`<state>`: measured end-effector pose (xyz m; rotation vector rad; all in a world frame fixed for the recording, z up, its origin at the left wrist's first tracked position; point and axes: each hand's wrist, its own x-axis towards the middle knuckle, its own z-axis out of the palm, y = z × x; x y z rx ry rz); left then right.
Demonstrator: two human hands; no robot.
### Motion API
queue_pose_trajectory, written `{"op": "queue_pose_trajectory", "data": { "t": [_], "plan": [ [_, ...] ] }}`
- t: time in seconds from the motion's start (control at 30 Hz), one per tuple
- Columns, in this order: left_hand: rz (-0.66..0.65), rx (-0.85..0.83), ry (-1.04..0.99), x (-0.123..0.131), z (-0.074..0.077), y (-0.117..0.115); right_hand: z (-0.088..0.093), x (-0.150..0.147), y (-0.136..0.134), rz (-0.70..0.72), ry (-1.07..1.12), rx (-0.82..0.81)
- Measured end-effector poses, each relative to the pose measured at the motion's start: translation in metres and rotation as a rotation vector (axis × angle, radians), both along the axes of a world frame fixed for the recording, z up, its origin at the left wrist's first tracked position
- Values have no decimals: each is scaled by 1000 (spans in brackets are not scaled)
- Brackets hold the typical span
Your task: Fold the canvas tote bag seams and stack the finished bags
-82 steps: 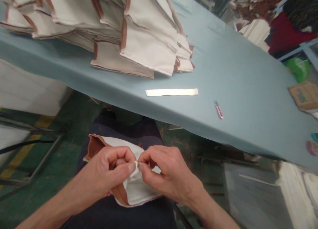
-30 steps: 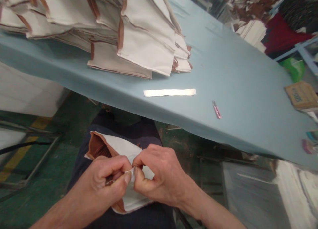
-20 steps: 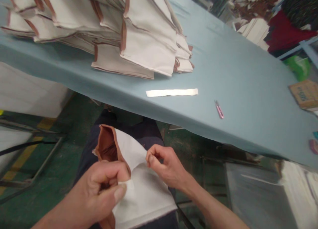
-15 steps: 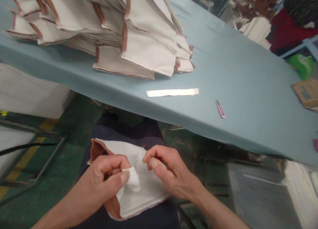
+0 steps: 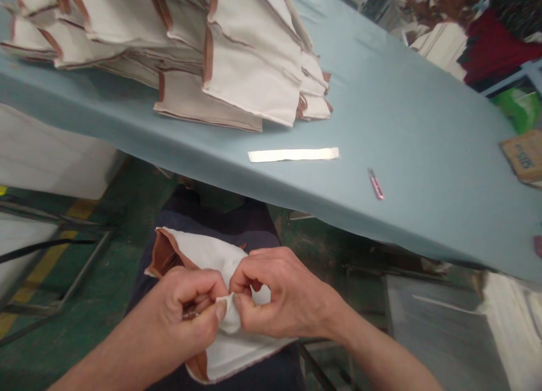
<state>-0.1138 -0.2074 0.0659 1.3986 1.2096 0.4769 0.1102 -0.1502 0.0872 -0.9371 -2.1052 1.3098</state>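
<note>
A white fabric pouch [image 5: 203,247] with brown edging and a brown inside lies across the dark-clothed lap, its opening toward the left. Above it, my left hand [image 5: 186,309] pinches a small gathered piece of white fabric [image 5: 230,317] between thumb and fingers. My right hand [image 5: 279,295] is closed at the other side of that piece, thumb and forefinger pinching its edge. Whether this piece is part of the pouch or separate cannot be made out. Both hands' fingertips nearly meet there.
Across the blue-covered table [image 5: 402,137] lie a heap of similar white pouches [image 5: 254,69], a flat white strip [image 5: 293,155] and pink thread snips [image 5: 376,184]. A cardboard box [image 5: 523,156] sits at the right. Below are a metal frame [image 5: 84,272] and a grey surface [image 5: 427,334].
My right hand has moved left and down from beside the small white piece and now pinches it. My left hand keeps its hold.
</note>
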Motion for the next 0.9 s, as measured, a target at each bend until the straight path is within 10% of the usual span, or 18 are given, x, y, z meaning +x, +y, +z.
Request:
{"op": "queue_pose_trajectory", "data": {
  "t": [0.37,0.9],
  "plan": [
    [55,-248,-262,-8,-14,-1,-5,3,0,63,126,-564],
    [-51,-187,-84,-6,-10,1,-10,5,-1,129,-22,-324]
  ]
}}
